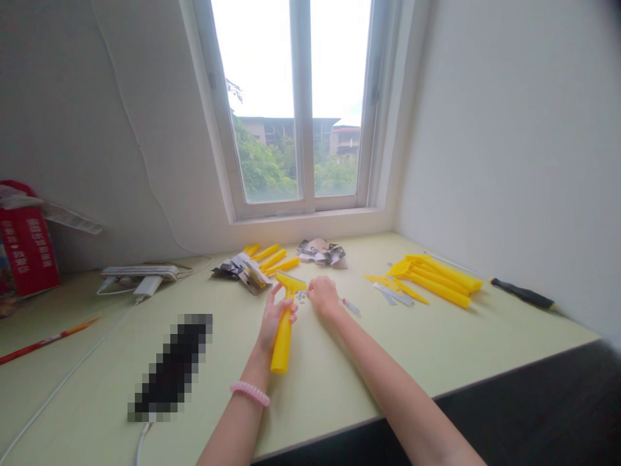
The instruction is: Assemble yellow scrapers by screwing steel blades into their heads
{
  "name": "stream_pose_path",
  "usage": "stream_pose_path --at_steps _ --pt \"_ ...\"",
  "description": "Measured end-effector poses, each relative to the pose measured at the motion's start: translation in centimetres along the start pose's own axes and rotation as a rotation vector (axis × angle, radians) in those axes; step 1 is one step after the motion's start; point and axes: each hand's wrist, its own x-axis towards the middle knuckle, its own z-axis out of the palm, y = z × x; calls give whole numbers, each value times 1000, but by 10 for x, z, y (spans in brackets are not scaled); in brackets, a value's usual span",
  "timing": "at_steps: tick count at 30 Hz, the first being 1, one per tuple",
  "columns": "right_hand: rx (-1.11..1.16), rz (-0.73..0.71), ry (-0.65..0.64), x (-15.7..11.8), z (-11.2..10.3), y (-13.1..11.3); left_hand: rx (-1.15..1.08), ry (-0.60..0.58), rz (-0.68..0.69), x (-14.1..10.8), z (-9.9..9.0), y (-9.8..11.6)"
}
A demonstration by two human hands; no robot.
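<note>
Scraper (281, 343) in bright yellow sits in my left hand (270, 327), with my fingers and thumb wrapped around it just under its wide head. The fat handle points back toward me, over the pale green table (325, 388). My right hand (323, 295) is down on the table with its fingers bent in close, right beside a little pile of tiny metal bits (301, 298). I cannot tell if my fingertips have one of them or not. The bits look like screws, but they are too small for me to be sure. I think picking out one tiny bit is the job right now. To do it well, I should use just the tips of my finger and thumb, pinch softly, and take only one. Slow is best, because a quick poke could scatter the pile. My left hand should be steady, with the head near the pile, so a bit has only a short way to go. I should watch my wrist near the small red and white tool (352, 307) too. The black screwdriver (524, 294) lies well apart, by the wall on my right.
</note>
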Motion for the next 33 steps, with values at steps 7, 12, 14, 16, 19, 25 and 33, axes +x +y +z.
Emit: stream_pose_path --at_steps 7,12,14,16,19,25,33 --pt "16 49 27 -4 4 7 4 -15 -3 -3 2 1" --pt "47 37 24 -8 1 11 13 -30 -17 -4 3 1" --pt "57 30 11 -9 -1 11 16 -40 -6 -5 3 1" --pt "62 25 10 -11 -2 10 17 -50 2 -5 2 0" --pt "74 17 32 -12 0 9 19 -56 -8 -4 1 0" --pt "285 58 113 -10 1 23 20 -56 -28 -5 2 1" --pt "992 9 176 -8 -18 32 98 -134 -132 -10 6 -1"
